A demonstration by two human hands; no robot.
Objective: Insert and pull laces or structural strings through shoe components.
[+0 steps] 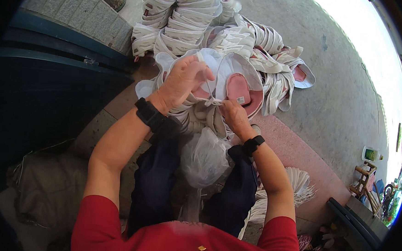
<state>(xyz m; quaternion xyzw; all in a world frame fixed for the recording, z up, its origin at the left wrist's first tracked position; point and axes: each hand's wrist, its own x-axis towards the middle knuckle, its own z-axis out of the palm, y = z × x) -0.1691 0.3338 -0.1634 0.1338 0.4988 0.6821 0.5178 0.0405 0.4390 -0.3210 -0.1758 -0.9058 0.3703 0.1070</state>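
Your left hand [183, 80] is raised over the bundle of white shoe uppers [202, 109] that rests on your knees, its fingers curled together and pinching a thin white string [211, 90] that runs down from your fingertips to a knot on top of the bundle. Your right hand [231, 116] sits lower, just beside that knot, fingers closed and pinching the other part of the string while pressing against the bundle's near edge. Both wrists wear black bands.

The bundle is a stack of flat white pieces with pink lining; the top piece [240, 89] shows a pink inner patch with a small white label. It lies directly in front of you, between your two hands, above your dark trousers.

A crumpled clear plastic bag [204, 158] sits in your lap, just below the bundle and between your forearms.

Beyond the bundle, a large heap of tied white-and-pink uppers [189, 19] is piled on the concrete floor [332, 87], reaching toward the far edge of the view. A loose sheaf of white strings [299, 182] lies on the floor beside your right elbow. A dark blue door [52, 79] stands along your left side, with a grey sack [45, 185] on the ground near your left arm.
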